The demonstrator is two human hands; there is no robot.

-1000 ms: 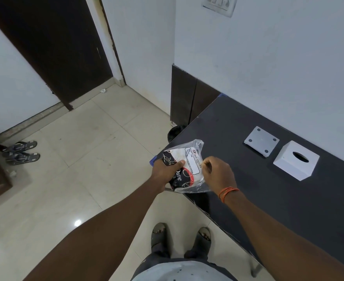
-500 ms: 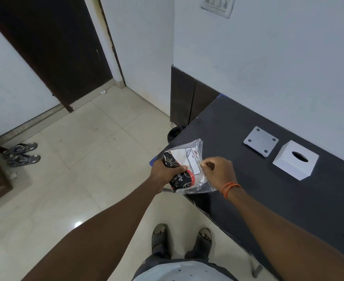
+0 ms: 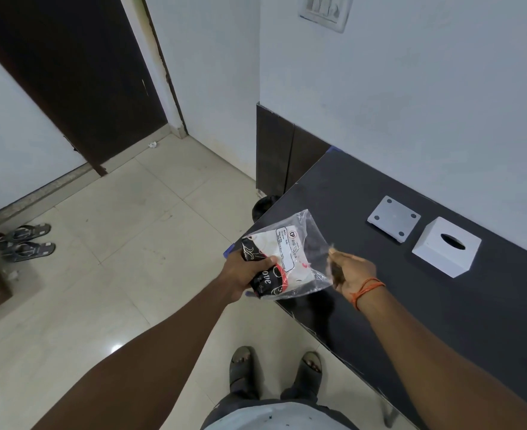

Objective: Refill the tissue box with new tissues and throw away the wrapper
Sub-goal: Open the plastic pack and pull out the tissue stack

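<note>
Walls: plain white plaster walls [image 3: 411, 97] are meeting at a corner.
Floor: glossy cream floor tiles [image 3: 125, 243] are catching a ceiling light (one bright spot).
Door: a dark brown wooden door [image 3: 69, 72] is standing closed.
Table: a long black table [image 3: 442, 305] is running along the wall.

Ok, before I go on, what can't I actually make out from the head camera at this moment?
- Right hand: motion-blurred, so whether it grips the clear plastic tissue pack is unclear.
- Pack's white label: print mostly too small to read.
- Pack's near end: covered by the left hand.
- White square tissue box: inside hidden; its dark slot shows nothing.
- Round black object on the floor: mostly hidden by the black table.
</note>
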